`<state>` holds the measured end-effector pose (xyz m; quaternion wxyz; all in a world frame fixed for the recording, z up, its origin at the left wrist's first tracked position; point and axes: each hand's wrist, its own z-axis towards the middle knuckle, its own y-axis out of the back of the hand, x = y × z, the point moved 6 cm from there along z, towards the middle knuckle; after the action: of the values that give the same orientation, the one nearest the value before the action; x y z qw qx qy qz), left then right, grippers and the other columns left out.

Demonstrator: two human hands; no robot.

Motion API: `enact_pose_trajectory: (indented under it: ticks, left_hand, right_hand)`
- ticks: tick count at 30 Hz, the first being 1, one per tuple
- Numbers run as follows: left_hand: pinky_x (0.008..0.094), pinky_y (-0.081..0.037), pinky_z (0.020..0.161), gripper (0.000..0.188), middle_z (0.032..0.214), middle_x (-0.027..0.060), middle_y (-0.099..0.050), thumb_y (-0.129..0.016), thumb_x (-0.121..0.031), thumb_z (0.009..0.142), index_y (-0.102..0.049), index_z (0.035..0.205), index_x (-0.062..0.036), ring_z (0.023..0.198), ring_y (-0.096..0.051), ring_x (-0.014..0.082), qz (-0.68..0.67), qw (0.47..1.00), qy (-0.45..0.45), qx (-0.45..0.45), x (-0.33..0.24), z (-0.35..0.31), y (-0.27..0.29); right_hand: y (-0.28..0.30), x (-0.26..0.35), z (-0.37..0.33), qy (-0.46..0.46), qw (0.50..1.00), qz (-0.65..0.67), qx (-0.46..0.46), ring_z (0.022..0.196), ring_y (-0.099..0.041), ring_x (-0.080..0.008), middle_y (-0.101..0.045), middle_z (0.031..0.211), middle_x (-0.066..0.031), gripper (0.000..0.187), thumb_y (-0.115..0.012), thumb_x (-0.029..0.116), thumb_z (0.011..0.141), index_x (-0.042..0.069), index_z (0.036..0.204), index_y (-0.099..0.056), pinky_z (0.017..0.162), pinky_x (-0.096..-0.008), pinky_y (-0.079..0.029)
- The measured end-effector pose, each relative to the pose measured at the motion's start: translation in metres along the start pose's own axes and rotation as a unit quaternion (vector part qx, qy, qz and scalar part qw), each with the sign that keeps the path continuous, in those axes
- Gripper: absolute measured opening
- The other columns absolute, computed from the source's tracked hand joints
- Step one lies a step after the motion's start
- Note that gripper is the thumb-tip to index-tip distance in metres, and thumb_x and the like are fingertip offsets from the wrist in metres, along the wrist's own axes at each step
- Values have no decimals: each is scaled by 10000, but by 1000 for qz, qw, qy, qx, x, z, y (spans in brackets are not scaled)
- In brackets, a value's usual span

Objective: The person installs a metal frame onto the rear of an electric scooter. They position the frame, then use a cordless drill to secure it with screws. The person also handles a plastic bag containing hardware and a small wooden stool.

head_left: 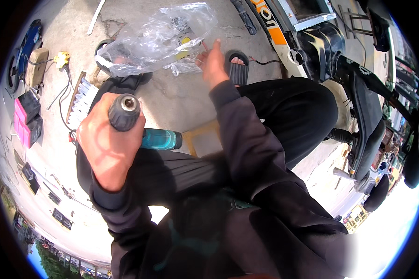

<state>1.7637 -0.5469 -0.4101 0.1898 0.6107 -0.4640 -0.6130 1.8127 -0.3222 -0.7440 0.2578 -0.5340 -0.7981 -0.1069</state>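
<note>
My left hand point(108, 144) is wrapped round a cordless drill with a black chuck point(125, 111) and a teal body point(159, 139). The chuck faces up, and no bit shows in it. Farther off, my right hand point(212, 64) reaches to the right edge of a clear plastic bag point(146, 49), its fingers apart at the film. Inside the crumpled bag are a small cluster of grey pieces point(179, 23) and something yellow point(185, 42). Whether the fingertips touch the bag I cannot make out.
A brush point(80, 98) with pale bristles lies left of my leg. Beyond it are a yellow plug connector point(62, 59) with cables, a wooden block point(36, 67) and a pink-and-black box point(25, 121). A motorbike point(354, 88) stands at the right. My sandalled foot point(238, 67) is beside my right hand.
</note>
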Motion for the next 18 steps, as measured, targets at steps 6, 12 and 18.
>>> enact_pose_trajectory:
  ticks: [6,12,18]
  left_hand:
    - [356,-515,635,218,760,128,-642,-799,-31,695,-614,810,-16,665,-656,330,48,998,-43,-7,4,-1,-4]
    - [401,-489,614,219,716,92,-613,-781,-65,696,-602,821,-54,634,-627,331,83,996,1,41,17,11,-23]
    - [397,-480,599,227,706,94,-599,-784,-70,697,-588,809,-55,618,-617,321,99,994,16,42,18,13,-19]
  right_hand:
    - [-125,-71,49,49,982,-180,33,1291,-478,-415,-456,1423,-239,847,-636,530,899,26,1482,-286,1062,-513,-391]
    - [-201,-63,79,148,941,-135,274,1364,-434,-269,-473,1471,-155,554,-535,245,1008,33,1485,-350,1078,-371,-371]
    - [-118,-35,22,472,727,-484,120,1291,-463,-401,-490,1409,-238,529,-641,229,903,-10,1358,-516,1071,-456,-376]
